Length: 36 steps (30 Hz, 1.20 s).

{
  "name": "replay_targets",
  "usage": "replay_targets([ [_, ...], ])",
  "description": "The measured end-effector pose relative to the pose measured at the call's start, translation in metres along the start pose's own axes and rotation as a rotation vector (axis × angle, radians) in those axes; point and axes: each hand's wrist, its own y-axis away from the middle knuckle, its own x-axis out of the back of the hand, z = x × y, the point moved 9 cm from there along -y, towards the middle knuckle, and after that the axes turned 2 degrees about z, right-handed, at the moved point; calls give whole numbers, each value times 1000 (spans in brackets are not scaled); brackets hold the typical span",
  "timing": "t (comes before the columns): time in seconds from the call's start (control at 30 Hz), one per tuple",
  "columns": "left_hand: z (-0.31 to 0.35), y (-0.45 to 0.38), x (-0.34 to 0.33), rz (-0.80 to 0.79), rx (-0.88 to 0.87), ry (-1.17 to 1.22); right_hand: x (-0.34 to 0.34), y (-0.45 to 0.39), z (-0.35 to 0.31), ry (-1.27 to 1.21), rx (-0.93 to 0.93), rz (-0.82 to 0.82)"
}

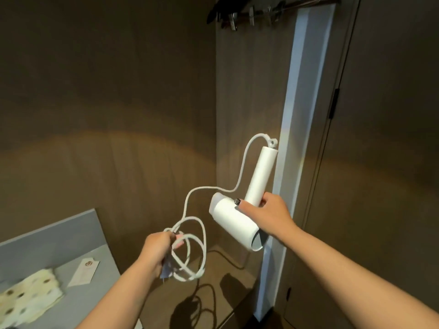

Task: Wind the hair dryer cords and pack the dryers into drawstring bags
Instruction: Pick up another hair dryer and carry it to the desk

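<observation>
Far left on my feed, a cream cloth with round gold spots (28,296) lies rumpled on a grey surface (71,236). Just beside it, to the right, sits a small white card (85,271) with a round emblem near its top; whatever is printed there is too small and blurred for me to read.

Moving right, the left hand (155,251) is closed around several loops of white cord (190,255), gathered in the fist and hanging below it as a loose coil. What looks like the plug pokes out under the hand, though I cannot make it out clearly. From the coil, the cord rises in a slack curve up to the butt of the dryer's handle, where it enters beside a small hanging loop.

The white hair dryer (235,222) is held in the air in front of the brown panelled wall, handle pointing up, barrel angled down to the right with its open end toward me. I see no logo or lettering on its body. The right hand (270,213) grips it where handle meets barrel, thumb with dark nail polish laid across the barrel.

Above, dark hangers with metal clips (240,16) hang from a rail. Right of the dryer runs a pale vertical strip (294,115), then a closed brown door (389,138).
</observation>
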Motion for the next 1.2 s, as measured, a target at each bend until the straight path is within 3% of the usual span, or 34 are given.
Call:
replay_targets([
  [0.1, 0, 2, -5, 23, -28, -89, 14, -12, -23, -46, 9, 28],
  [0.37, 40, 9, -35, 98, -340, -532, 47, -37, -70, 77, 128, 69],
  [0.6, 58, 23, -55, 78, -551, -623, 56, -50, -83, 70, 166, 72],
  [0.77, 61, 19, -65, 6, -445, -527, 50, -51, -79, 75, 179, 48],
  [0.93, 62, 26, -59, 75, -431, -529, 53, -54, -75, 81, 183, 54],
  [1.1, 72, 46, -65, 110, -558, -492, 49, -56, -67, 42, 155, 63],
  [1.2, 76, 56, -77, 25, -593, -353, 43, -55, -64, 21, 141, 61],
])
